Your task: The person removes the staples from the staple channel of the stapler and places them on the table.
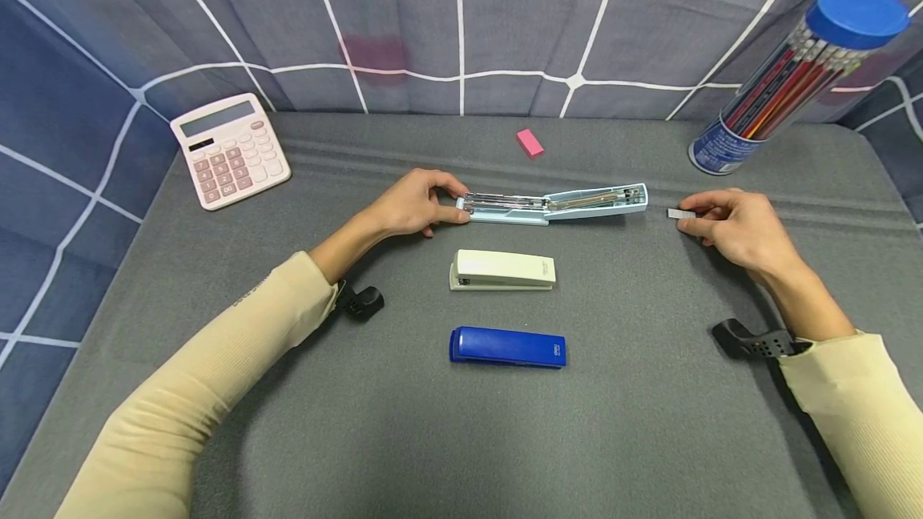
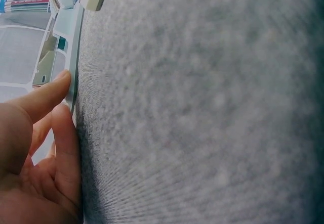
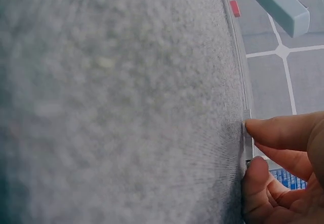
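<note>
1. Light blue stapler [image 1: 562,207]: mid tabletop [image 1: 375,423], unfolded end to end, metal insides exposed. Right wrist view has its right end raised off the surface.
2. Left hand [image 1: 414,203]: thumb and index finger pinch the stapler's left end, thumb near side, finger far side. We read this as steadying; an end grip leaves the rest uncovered.
3. Right hand [image 1: 743,231]: thumb and fingers pinch a small grey strip [image 1: 680,214], likely staples, just right of the stapler, apart from it. Strip is thin, so fingertips only, we'd guess; its left end pokes out towards the stapler.
4. Cream stapler [image 1: 503,271], then dark blue stapler [image 1: 508,347]: folded, nearer, lying roughly parallel; we'd call it a tidy row.
5. Pink block [image 1: 530,143]: beyond the light blue stapler, probably an eraser.
6. Calculator [image 1: 231,152] far left, pencil tub [image 1: 724,147] with blue lid [image 1: 858,17] far right; seemingly parked out of both hands' way.
7. Grid-patterned cloth [image 1: 404,6] behind, we assume as backdrop.
</note>
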Demonstrator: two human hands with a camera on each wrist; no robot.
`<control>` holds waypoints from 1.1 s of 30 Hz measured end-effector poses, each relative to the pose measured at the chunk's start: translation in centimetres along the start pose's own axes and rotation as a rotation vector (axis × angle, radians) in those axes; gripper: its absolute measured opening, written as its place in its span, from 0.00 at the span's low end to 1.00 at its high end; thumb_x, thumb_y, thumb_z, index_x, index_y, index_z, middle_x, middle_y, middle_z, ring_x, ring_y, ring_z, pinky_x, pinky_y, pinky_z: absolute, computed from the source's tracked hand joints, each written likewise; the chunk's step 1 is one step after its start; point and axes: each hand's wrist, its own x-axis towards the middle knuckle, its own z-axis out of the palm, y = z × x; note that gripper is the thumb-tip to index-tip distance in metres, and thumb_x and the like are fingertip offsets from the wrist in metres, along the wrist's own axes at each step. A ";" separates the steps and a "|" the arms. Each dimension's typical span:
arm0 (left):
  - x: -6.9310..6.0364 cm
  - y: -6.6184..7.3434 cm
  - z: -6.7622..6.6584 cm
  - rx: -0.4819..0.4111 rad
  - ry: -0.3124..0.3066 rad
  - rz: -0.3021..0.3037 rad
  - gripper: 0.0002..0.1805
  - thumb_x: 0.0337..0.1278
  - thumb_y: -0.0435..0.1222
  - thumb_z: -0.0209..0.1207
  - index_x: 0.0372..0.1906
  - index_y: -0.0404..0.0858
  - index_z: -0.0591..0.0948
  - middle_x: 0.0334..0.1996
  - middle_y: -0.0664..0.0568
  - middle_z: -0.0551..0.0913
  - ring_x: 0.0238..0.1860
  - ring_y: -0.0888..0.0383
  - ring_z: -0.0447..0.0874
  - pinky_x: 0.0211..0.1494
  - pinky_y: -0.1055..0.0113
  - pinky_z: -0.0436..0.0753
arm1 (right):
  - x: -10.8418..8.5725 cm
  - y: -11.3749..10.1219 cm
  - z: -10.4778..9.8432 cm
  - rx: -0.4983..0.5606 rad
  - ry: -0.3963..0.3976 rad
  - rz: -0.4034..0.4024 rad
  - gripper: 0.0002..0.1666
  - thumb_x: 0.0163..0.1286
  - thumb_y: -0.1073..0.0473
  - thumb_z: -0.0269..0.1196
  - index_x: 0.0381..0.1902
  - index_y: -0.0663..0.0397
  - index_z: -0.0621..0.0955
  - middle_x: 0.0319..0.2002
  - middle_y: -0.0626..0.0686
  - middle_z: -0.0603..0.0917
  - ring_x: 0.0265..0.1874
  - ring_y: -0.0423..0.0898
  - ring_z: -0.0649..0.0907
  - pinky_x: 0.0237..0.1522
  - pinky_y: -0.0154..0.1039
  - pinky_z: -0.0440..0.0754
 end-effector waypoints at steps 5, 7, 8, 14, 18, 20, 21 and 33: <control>0.0 0.0 0.2 -0.004 -0.008 0.004 0.22 0.56 0.37 0.71 0.55 0.36 0.82 0.48 0.46 0.80 0.16 0.58 0.74 0.21 0.65 0.82 | -1.5 -0.9 -0.3 -0.048 0.014 -0.044 0.16 0.64 0.62 0.69 0.47 0.66 0.83 0.31 0.54 0.81 0.28 0.37 0.74 0.25 0.30 0.68; -0.1 0.0 0.2 -0.004 -0.006 0.005 0.22 0.55 0.37 0.71 0.55 0.36 0.82 0.48 0.46 0.81 0.15 0.57 0.74 0.21 0.65 0.82 | -2.6 -1.8 -0.4 -0.082 0.011 -0.063 0.17 0.65 0.59 0.68 0.49 0.63 0.83 0.40 0.57 0.80 0.33 0.38 0.73 0.28 0.28 0.67; -0.1 0.0 0.2 -0.002 -0.004 0.005 0.22 0.55 0.37 0.71 0.55 0.36 0.82 0.48 0.46 0.81 0.15 0.57 0.74 0.21 0.64 0.82 | -3.0 -2.4 -0.4 -0.082 0.012 -0.076 0.18 0.66 0.58 0.68 0.50 0.62 0.83 0.43 0.57 0.79 0.35 0.38 0.73 0.30 0.27 0.67; -0.3 -0.3 0.1 0.010 0.010 0.005 0.22 0.56 0.37 0.71 0.55 0.35 0.81 0.48 0.45 0.80 0.17 0.56 0.75 0.21 0.65 0.82 | -5.1 -6.6 1.3 0.023 -0.022 -0.211 0.13 0.65 0.62 0.69 0.47 0.57 0.85 0.44 0.52 0.80 0.36 0.35 0.76 0.34 0.21 0.73; -0.3 -0.3 0.1 0.011 0.013 0.006 0.22 0.56 0.37 0.71 0.55 0.35 0.81 0.49 0.45 0.80 0.17 0.56 0.75 0.21 0.65 0.82 | -5.8 -9.2 3.5 0.073 -0.085 -0.352 0.11 0.63 0.66 0.69 0.44 0.56 0.85 0.38 0.51 0.82 0.33 0.36 0.78 0.32 0.24 0.75; -0.2 -0.2 0.1 0.011 0.012 0.009 0.22 0.56 0.37 0.71 0.55 0.35 0.81 0.48 0.46 0.80 0.17 0.56 0.75 0.21 0.65 0.82 | -6.1 -10.4 4.6 0.095 -0.123 -0.396 0.10 0.63 0.67 0.69 0.43 0.56 0.85 0.37 0.50 0.82 0.33 0.37 0.79 0.32 0.26 0.76; -0.2 -0.2 0.1 0.013 0.012 0.011 0.23 0.56 0.37 0.71 0.55 0.35 0.81 0.49 0.46 0.80 0.17 0.56 0.75 0.21 0.65 0.82 | -6.2 -10.8 5.2 0.112 -0.144 -0.410 0.10 0.63 0.67 0.69 0.43 0.56 0.85 0.37 0.50 0.82 0.32 0.38 0.79 0.31 0.27 0.76; -0.1 0.0 0.1 0.027 0.016 0.033 0.23 0.55 0.37 0.71 0.56 0.35 0.81 0.48 0.46 0.80 0.16 0.57 0.76 0.21 0.65 0.82 | -5.1 -14.5 9.5 0.187 -0.250 -0.469 0.15 0.61 0.68 0.70 0.46 0.55 0.84 0.38 0.47 0.81 0.29 0.39 0.78 0.28 0.33 0.78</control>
